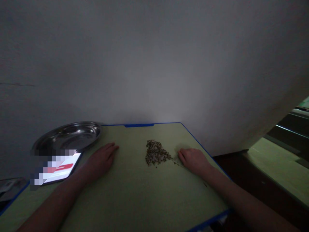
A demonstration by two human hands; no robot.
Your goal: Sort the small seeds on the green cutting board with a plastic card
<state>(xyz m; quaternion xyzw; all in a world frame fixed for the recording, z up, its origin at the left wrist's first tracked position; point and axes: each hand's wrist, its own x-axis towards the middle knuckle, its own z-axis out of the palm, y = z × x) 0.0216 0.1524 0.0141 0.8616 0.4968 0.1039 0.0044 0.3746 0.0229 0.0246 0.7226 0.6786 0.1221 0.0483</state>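
Note:
A small heap of dark seeds or grains [156,153] lies on a pale green table top [135,193] with a blue edge. My left hand [102,158] rests flat on the table, fingers stretched forward, left of the heap and apart from it. My right hand [193,160] lies palm down just right of the heap, its fingers curled slightly, fingertips close to the grains' right edge. Neither hand holds anything that I can see.
A shallow steel dish [69,136] sits at the table's far left corner. A lit phone [60,169] lies in front of it, beside my left forearm. A bare wall stands right behind the table. Another green-topped surface [277,167] is to the right.

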